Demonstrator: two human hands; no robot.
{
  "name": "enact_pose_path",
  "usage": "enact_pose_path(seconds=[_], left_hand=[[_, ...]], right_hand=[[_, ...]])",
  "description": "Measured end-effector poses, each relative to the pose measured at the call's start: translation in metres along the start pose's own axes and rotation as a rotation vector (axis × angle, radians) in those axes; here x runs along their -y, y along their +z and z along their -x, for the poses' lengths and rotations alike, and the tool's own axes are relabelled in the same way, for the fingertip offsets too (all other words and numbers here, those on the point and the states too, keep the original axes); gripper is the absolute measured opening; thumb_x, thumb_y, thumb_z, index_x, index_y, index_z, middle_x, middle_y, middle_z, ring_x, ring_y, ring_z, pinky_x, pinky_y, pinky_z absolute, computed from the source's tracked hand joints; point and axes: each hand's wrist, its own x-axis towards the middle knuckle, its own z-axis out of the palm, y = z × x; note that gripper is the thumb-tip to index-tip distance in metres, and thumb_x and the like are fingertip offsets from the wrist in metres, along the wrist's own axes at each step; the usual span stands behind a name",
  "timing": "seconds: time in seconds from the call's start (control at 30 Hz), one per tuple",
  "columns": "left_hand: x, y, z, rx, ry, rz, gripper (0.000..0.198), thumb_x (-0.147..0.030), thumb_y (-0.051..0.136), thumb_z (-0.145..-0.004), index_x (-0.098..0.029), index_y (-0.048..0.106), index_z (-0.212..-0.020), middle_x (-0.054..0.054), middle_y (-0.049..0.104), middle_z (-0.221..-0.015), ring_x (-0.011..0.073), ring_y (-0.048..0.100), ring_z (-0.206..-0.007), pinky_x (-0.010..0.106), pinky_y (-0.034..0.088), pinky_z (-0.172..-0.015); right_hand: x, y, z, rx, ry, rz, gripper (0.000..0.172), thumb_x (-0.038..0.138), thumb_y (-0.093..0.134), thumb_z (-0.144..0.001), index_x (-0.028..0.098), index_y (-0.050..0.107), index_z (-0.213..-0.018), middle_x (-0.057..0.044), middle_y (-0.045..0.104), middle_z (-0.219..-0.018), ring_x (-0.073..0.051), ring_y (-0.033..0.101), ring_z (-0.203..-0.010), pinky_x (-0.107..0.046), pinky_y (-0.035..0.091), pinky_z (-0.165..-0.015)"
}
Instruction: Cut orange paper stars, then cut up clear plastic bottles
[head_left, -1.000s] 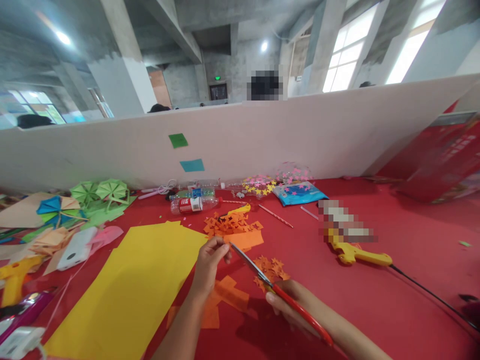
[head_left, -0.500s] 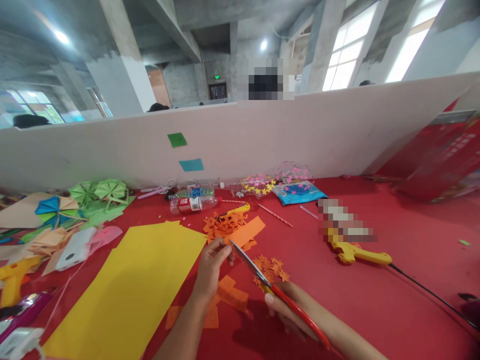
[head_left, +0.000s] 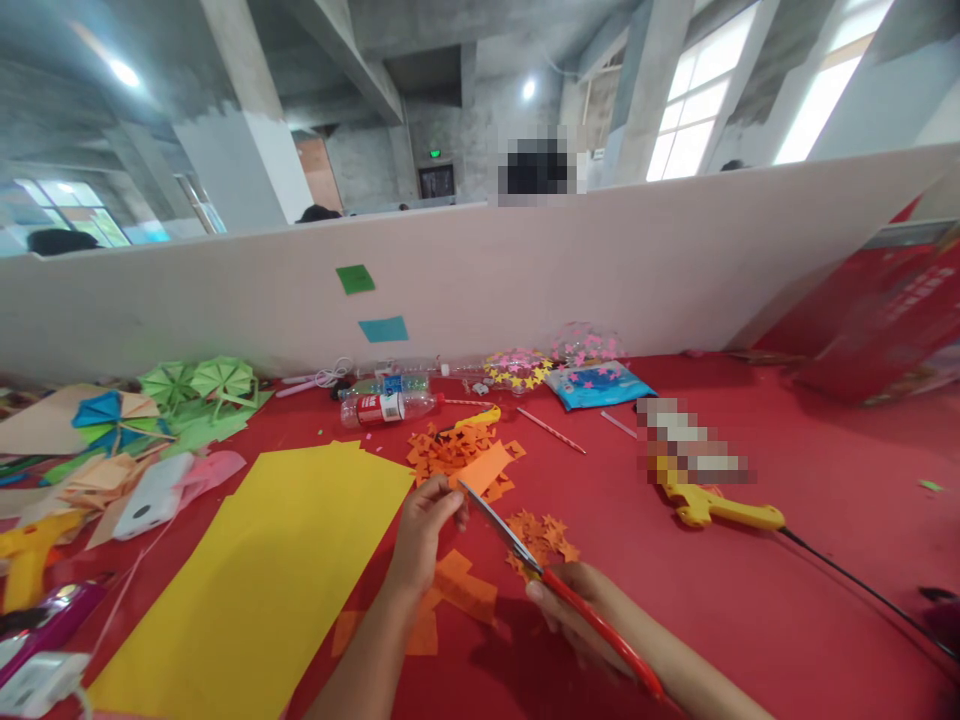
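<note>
An orange paper strip (head_left: 486, 466) is pinched between the thumb and fingers of my left hand (head_left: 429, 525). My right hand (head_left: 581, 610) grips red-handled scissors (head_left: 592, 615), whose blades look closed and reach up to the strip beside my left fingertips. Behind the strip lies a heap of orange paper scraps (head_left: 435, 455). A small pile of orange paper stars (head_left: 544, 540) sits by the scissor blades. More orange paper pieces (head_left: 465, 588) lie on the table between my forearms. Large yellow paper sheets (head_left: 255, 570) spread out left of my left hand.
Plastic bottles (head_left: 390, 407), a yellow cutter (head_left: 480, 418), a striped straw (head_left: 551, 430) and a blue packet (head_left: 600, 388) lie toward the white partition (head_left: 465, 270). A yellow glue gun (head_left: 720, 508) with its cord is at right. Paper umbrellas (head_left: 116, 425) and a white device (head_left: 152, 495) are at left.
The orange strip has become shorter at its far end, and a small orange piece now lies on the scraps there. The scissor blades have closed.
</note>
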Motion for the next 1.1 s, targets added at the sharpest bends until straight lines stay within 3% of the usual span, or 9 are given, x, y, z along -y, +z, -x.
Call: enact_pose_path(seconds=[0.57, 0.8, 0.97, 1.1], left_hand=[[-0.007, -0.001, 0.0, -0.063, -0.029, 0.002, 0.012, -0.023, 0.059, -0.072, -0.017, 0.056, -0.063, -0.003, 0.054, -0.054, 0.0091, 0.048, -0.052, 0.022, 0.037, -0.054], [-0.005, -0.004, -0.002, -0.116, 0.012, 0.004, 0.009, -0.024, 0.059, -0.075, -0.017, 0.057, -0.069, -0.004, 0.055, -0.056, 0.0092, 0.049, -0.053, 0.023, 0.039, -0.058], [-0.006, -0.004, -0.001, -0.08, 0.003, 0.018, 0.01, -0.022, 0.057, -0.075, -0.017, 0.056, -0.067, -0.004, 0.054, -0.056, 0.0097, 0.049, -0.054, 0.023, 0.039, -0.059], [-0.009, -0.003, -0.001, -0.094, 0.023, 0.034, 0.009, -0.021, 0.057, -0.072, -0.016, 0.059, -0.065, -0.002, 0.057, -0.061, 0.011, 0.051, -0.061, 0.023, 0.04, -0.065]], right_hand=[[0.001, -0.002, -0.001, -0.03, 0.043, 0.083, 0.05, 0.064, 0.054, -0.078, 0.019, 0.042, -0.058, 0.006, 0.04, -0.044, -0.007, 0.039, -0.037, -0.018, 0.028, -0.036], [-0.007, -0.002, -0.006, -0.017, -0.022, 0.083, 0.06, 0.077, 0.05, -0.069, 0.019, 0.04, -0.056, 0.006, 0.037, -0.042, -0.005, 0.035, -0.035, -0.018, 0.026, -0.035], [-0.002, -0.006, 0.001, 0.021, -0.079, 0.114, 0.064, 0.081, 0.038, -0.072, 0.019, 0.044, -0.061, 0.005, 0.039, -0.045, -0.007, 0.036, -0.038, -0.019, 0.026, -0.037], [0.002, -0.007, 0.007, 0.031, -0.091, 0.105, 0.063, 0.079, 0.042, -0.072, 0.017, 0.046, -0.065, 0.004, 0.044, -0.051, -0.006, 0.038, -0.042, -0.018, 0.026, -0.038]])
